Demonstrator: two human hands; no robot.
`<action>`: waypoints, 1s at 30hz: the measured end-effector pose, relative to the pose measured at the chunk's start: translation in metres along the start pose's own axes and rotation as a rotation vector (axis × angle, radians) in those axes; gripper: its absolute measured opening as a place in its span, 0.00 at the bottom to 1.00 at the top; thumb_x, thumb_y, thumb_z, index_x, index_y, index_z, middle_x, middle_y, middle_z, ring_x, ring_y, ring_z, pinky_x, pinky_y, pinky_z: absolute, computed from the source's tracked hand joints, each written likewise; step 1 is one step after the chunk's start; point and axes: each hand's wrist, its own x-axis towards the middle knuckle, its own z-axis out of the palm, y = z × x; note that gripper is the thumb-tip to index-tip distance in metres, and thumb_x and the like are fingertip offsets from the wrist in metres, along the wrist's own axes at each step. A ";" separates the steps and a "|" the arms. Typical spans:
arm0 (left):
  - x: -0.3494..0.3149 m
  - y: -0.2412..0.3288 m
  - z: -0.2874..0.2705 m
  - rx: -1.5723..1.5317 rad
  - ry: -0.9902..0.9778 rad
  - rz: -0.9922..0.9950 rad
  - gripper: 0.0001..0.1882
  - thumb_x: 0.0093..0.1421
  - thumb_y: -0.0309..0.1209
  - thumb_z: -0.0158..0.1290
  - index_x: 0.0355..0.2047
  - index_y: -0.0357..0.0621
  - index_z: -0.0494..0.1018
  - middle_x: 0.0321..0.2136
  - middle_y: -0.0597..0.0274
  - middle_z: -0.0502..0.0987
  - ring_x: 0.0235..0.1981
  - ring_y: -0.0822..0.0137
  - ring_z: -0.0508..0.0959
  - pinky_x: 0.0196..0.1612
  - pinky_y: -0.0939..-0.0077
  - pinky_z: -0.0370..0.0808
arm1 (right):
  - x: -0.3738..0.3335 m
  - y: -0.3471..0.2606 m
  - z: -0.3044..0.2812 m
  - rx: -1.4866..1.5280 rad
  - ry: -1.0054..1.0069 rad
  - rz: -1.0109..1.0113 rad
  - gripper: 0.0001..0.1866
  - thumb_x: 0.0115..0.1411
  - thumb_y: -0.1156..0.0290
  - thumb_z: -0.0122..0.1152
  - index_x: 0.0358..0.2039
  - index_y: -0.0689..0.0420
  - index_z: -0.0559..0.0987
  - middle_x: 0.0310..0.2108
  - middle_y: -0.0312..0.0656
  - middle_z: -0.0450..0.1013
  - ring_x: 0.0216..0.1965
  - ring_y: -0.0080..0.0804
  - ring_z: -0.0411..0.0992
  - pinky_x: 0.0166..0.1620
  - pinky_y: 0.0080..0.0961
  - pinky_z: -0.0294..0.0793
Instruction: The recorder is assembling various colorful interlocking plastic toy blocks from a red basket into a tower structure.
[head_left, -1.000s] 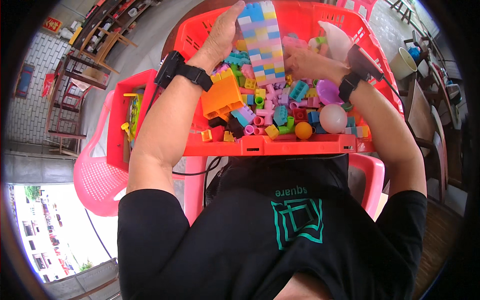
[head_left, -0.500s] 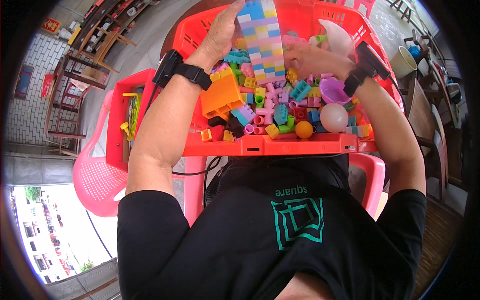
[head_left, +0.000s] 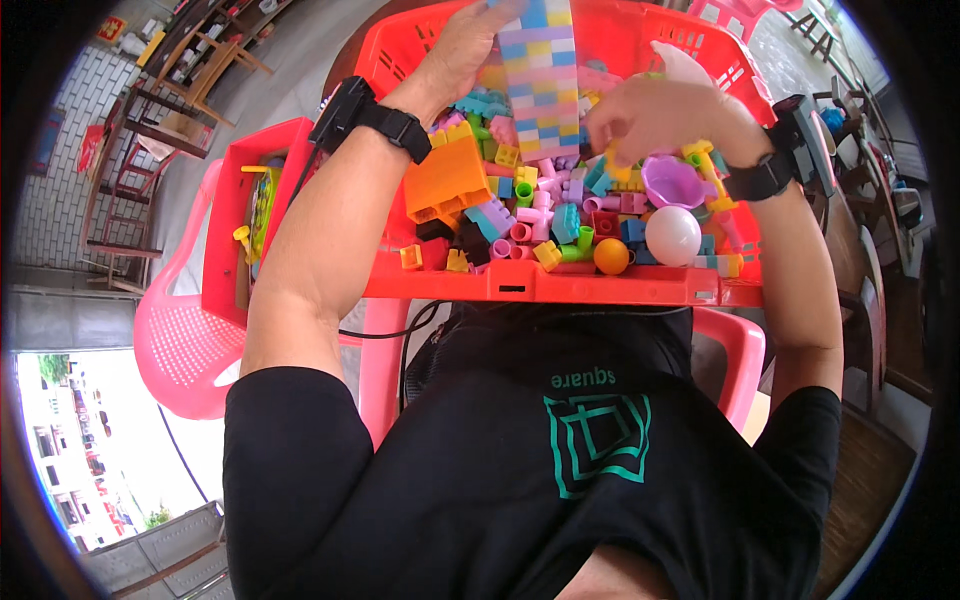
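Note:
A tall slab of stacked pastel building bricks (head_left: 545,85) stands up out of a red plastic basket (head_left: 560,283) full of loose coloured bricks. My left hand (head_left: 470,45) holds the slab's left edge near its top. My right hand (head_left: 655,115) is beside the slab's lower right side, fingers pinched on a small yellow brick (head_left: 612,160). Both wrists carry black bands with a device. A large orange block (head_left: 445,180), a white ball (head_left: 672,235) and an orange ball (head_left: 611,256) lie among the bricks.
A second red basket (head_left: 235,200) with yellow and green toys sits to the left on a pink plastic chair (head_left: 185,350). A purple cup (head_left: 672,182) lies under my right wrist. Wooden shelves (head_left: 160,90) stand at far left, dark wooden furniture (head_left: 880,290) at right.
My right hand has shifted left along the pile toward the slab's lower edge. The left hand stays on the slab, which has barely moved.

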 end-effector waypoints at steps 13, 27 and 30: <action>0.003 -0.002 -0.003 0.120 0.083 -0.028 0.11 0.57 0.24 0.47 0.41 0.38 0.70 0.36 0.64 0.75 0.36 0.71 0.75 0.43 0.75 0.71 | 0.033 -0.028 0.044 0.611 0.257 -0.272 0.26 0.47 0.77 0.54 0.51 0.52 0.67 0.45 0.40 0.68 0.37 0.35 0.71 0.40 0.32 0.70; 0.004 -0.004 -0.001 0.156 0.100 -0.018 0.12 0.55 0.23 0.50 0.41 0.37 0.68 0.35 0.63 0.75 0.36 0.71 0.75 0.41 0.76 0.72 | 0.060 0.000 0.078 0.124 0.305 -0.417 0.09 0.49 0.80 0.50 0.33 0.60 0.73 0.29 0.47 0.72 0.35 0.43 0.71 0.39 0.35 0.69; 0.002 -0.004 -0.003 0.155 0.105 -0.006 0.12 0.55 0.23 0.50 0.41 0.37 0.68 0.35 0.63 0.75 0.36 0.71 0.75 0.42 0.76 0.72 | 0.057 -0.007 0.076 0.172 0.313 -0.316 0.10 0.48 0.79 0.52 0.33 0.60 0.74 0.31 0.47 0.72 0.35 0.44 0.71 0.39 0.34 0.68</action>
